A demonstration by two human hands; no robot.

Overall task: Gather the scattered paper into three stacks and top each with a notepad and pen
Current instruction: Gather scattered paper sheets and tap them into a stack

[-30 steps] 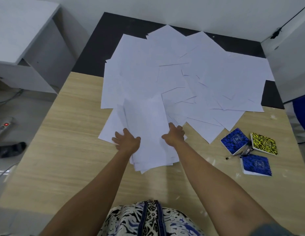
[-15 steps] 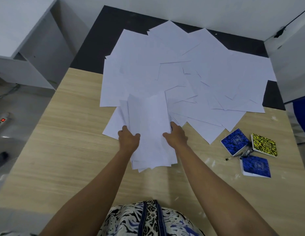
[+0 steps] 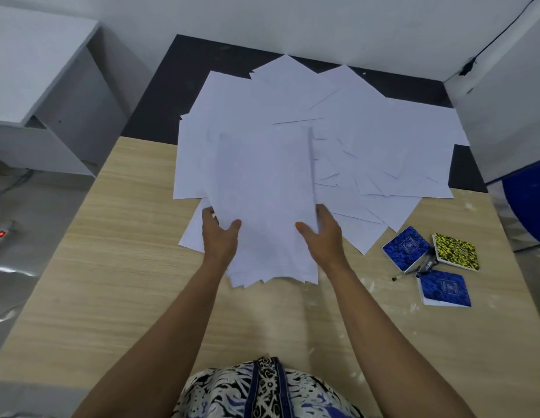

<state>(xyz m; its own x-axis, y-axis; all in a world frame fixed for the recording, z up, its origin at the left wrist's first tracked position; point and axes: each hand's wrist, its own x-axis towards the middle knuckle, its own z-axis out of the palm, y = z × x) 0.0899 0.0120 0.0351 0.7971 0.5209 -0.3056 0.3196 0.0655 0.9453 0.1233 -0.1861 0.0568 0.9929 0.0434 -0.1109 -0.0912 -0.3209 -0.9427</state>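
Note:
I hold a bundle of white sheets (image 3: pixel 265 206) lifted off the table, its bottom edges uneven. My left hand (image 3: pixel 219 233) grips its left side and my right hand (image 3: pixel 324 233) grips its right side, thumbs on top. Behind it many loose white sheets (image 3: pixel 383 137) lie fanned across the table. At the right lie three notepads: a blue one (image 3: pixel 405 248), a yellow-black one (image 3: pixel 455 251) and a second blue one (image 3: pixel 444 288). A pen (image 3: pixel 413 271) lies between them.
The table has a light wooden front part (image 3: pixel 118 282) and a dark far strip (image 3: pixel 160 95). A white cabinet (image 3: pixel 36 79) stands to the left. A power strip with a red light (image 3: pixel 0 233) lies on the floor. A blue object (image 3: pixel 531 203) sits beyond the right edge.
Both hands have raised the gathered bundle off the table and tilted it up towards me. It now hides more of the scattered sheets behind it.

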